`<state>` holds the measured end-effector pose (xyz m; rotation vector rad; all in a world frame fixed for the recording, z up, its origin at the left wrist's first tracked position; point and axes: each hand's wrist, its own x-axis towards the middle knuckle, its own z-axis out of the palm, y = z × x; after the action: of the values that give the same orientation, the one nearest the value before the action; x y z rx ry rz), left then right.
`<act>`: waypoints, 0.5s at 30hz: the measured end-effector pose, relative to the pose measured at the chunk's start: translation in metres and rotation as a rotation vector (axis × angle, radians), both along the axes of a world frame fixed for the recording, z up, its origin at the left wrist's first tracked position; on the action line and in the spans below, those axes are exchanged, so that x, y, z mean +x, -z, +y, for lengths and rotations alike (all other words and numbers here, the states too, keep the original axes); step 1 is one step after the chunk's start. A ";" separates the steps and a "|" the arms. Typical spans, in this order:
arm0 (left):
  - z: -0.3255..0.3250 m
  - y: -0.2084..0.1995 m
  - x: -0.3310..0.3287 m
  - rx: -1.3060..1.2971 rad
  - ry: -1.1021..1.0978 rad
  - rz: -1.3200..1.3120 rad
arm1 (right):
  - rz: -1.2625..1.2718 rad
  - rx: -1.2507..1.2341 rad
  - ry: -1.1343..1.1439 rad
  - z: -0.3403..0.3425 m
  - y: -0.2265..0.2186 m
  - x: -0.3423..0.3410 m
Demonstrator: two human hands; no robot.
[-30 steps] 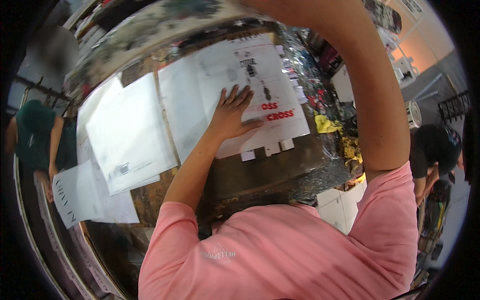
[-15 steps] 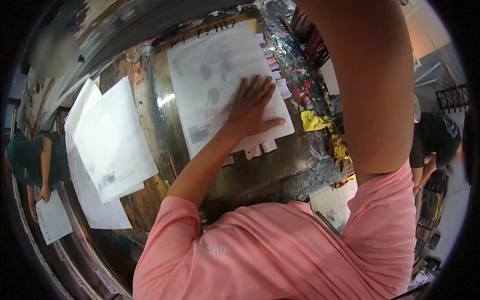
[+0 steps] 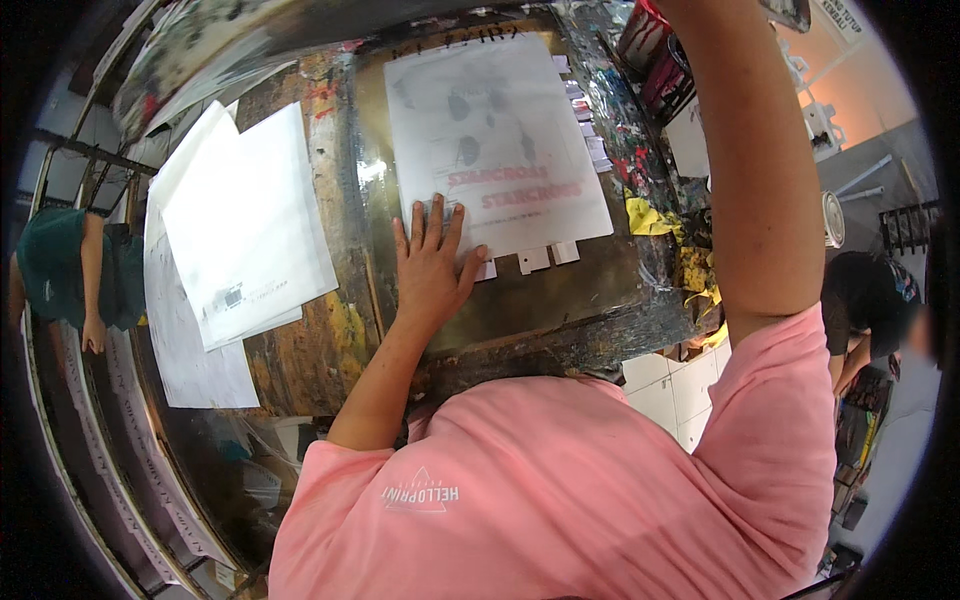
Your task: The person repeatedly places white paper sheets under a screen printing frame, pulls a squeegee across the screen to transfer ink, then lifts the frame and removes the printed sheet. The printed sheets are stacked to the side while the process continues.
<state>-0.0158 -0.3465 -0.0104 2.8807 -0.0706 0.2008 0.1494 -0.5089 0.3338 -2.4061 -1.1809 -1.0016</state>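
Note:
A translucent white sheet [image 3: 540, 120] with faint grey shapes and red lettering lies flat on a brownish, shiny board [image 3: 480, 310] in front of me. My left hand [image 3: 432, 262] rests palm down on its near left corner, fingers spread, with the thumb by the near edge. Small pale tabs [image 3: 535, 260] stick out from under the sheet's near and right edges. My right arm [image 3: 765, 190] reaches up past the upper edge of the picture. The right hand itself is out of view.
White sheets [image 3: 250, 220] are stacked on the paint-stained wooden table [image 3: 345, 340] to the left. Crumpled yellow cloth [image 3: 650, 217] and a red-smeared can [image 3: 643, 32] are at the right. One person [image 3: 60, 260] stands at far left; another [image 3: 865, 300] bends at far right.
My left hand has slid from the sheet's middle to its near left corner, uncovering the red lettering. The person at left no longer shows a white sheet in hand. The whole view has shifted.

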 end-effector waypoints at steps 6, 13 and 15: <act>0.063 -0.107 -0.014 -1.085 -0.197 -0.508 | -0.365 -0.333 -0.030 -0.004 0.048 0.013; 0.068 -0.078 -0.088 -0.976 -0.456 -0.174 | 0.577 -0.383 -0.315 -0.051 0.149 -0.055; 0.058 -0.040 -0.100 -0.837 -0.489 -0.154 | 0.614 -0.321 -0.289 -0.045 0.194 -0.033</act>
<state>-0.1160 -0.2887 0.0296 1.9967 0.5567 0.4209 0.1162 -0.5543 0.1397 -2.3935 -1.4484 0.0312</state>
